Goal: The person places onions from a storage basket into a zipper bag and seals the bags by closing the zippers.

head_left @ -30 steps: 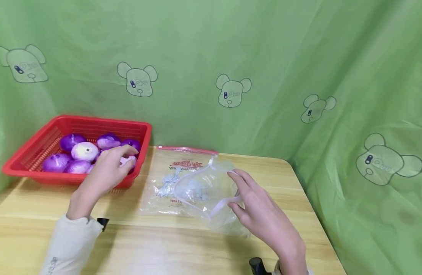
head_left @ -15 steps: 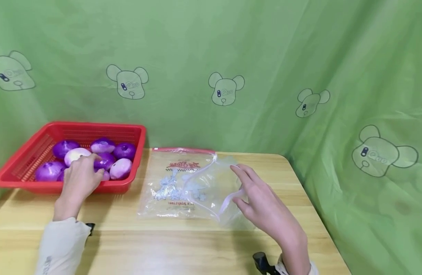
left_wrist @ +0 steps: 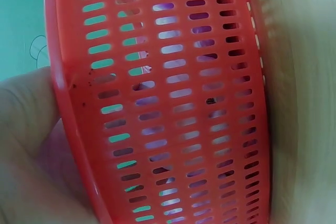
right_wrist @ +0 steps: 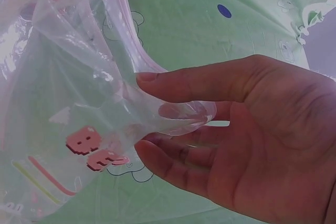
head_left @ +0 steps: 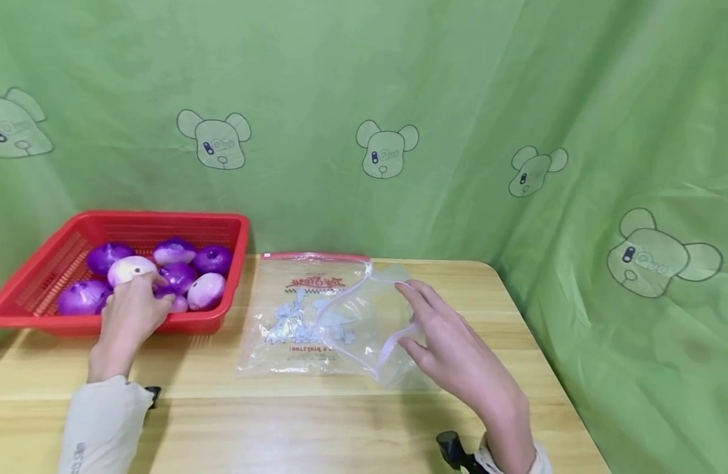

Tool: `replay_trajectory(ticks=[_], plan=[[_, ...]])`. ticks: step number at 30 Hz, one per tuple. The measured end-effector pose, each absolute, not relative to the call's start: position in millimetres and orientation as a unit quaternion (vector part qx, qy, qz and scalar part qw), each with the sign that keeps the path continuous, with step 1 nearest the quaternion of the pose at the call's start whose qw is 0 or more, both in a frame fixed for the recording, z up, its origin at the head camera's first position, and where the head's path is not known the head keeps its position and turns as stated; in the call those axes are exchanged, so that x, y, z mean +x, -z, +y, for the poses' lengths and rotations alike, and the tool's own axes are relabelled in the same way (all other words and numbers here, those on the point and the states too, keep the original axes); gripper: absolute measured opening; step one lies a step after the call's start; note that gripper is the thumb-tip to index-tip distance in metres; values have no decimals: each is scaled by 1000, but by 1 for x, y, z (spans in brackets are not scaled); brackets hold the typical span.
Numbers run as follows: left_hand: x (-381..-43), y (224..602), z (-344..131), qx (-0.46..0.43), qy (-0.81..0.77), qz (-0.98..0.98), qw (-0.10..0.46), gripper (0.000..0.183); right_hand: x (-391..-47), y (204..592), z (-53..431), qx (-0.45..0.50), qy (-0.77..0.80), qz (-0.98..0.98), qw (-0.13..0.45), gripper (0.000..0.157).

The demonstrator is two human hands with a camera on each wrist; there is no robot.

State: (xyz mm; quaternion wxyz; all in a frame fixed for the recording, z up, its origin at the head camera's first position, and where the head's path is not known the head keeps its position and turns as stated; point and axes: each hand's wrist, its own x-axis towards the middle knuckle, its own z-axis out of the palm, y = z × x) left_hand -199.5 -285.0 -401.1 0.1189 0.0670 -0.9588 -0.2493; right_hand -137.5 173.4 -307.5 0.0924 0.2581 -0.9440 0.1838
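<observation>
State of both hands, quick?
Left hand: at the onions, grip can't be told.
Right hand: holding the clear bag at its mouth.

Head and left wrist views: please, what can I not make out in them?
Head view: left hand hides some of its fingertips.
Head view: some purple onions, partly hidden by that hand.
Left wrist view: inside of the red basket, mostly hidden by its wall.
Head view: smallest print on the Toy Story zip bag, too small.
Head view: left sleeve, cut off by bottom edge.
</observation>
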Motion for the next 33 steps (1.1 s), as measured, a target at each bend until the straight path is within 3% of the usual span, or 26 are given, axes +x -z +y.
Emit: replay_trajectory(ticks=[10,33], plan=[[-197,401,-287,89,250,-959,96,44,-138,307,171,256,-180,-945,90,73],[-197,387,-272,88,300,-931,189,44,-139,307,174,253,-181,-946,92,73]])
